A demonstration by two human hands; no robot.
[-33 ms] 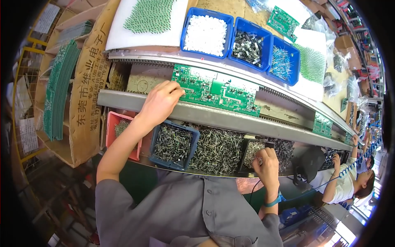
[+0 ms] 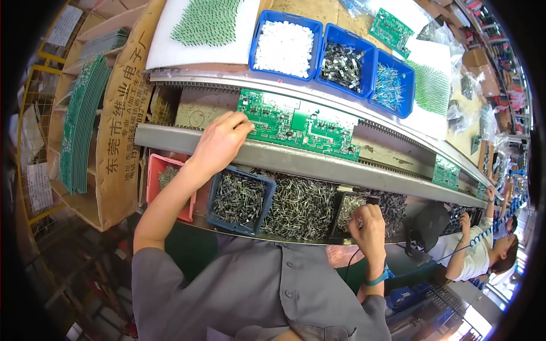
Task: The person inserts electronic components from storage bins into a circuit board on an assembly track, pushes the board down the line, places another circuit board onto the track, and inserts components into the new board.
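Observation:
My left hand (image 2: 220, 141) reaches over the metal rail, its fingers drawn together and the tips at the lower left part of a green circuit board (image 2: 272, 118). What those fingertips pinch, if anything, is too small to make out. The board lies in the conveyor track among other joined board sections. My right hand (image 2: 369, 228), a blue wrist strap (image 2: 376, 278) below it, is closed at the right edge of a small black box (image 2: 335, 219) of tiny metal parts. Its curled fingers hide whatever they may hold.
Before me stand a dark blue bin (image 2: 211, 219) of leaded parts, a red bin (image 2: 152, 179) and a loose heap of components (image 2: 301, 207). Blue bins (image 2: 319, 57) line the far side. Boards stand in a cardboard box (image 2: 116, 142) at left. A co-worker (image 2: 475, 256) sits at right.

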